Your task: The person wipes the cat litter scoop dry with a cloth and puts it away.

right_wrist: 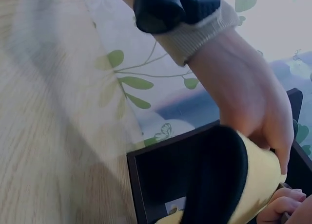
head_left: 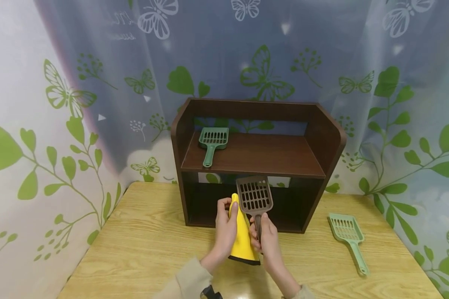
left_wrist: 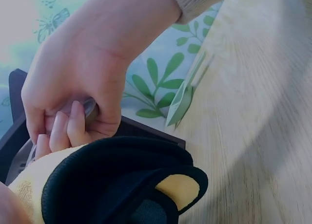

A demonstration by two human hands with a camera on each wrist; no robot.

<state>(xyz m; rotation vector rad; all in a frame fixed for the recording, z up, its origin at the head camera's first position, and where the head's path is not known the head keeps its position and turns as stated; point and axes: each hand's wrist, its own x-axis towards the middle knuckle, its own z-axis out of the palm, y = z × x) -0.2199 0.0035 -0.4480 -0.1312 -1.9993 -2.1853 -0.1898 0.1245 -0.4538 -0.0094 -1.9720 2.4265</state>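
In the head view my left hand (head_left: 225, 229) grips a yellow cloth (head_left: 242, 237) with a black edge, thumb on its near face. The cloth hangs folded, its dark-edged lower end loose over the table. Just right of it, my right hand (head_left: 270, 243) holds a brown litter scoop (head_left: 255, 195) by the handle, slotted head upward in front of the shelf. The scoop's head overlaps the cloth's upper part in this view. From the left wrist, the right fingers show curled round the handle, partly behind the cloth (left_wrist: 117, 180).
A dark brown two-tier shelf (head_left: 318, 166) stands on the wooden table (head_left: 146, 241). A dark green scoop (head_left: 214, 139) lies on its upper tier, at the left. On the table to the right lies a light green scoop (head_left: 347, 230). Behind hangs a patterned curtain (head_left: 224, 54).
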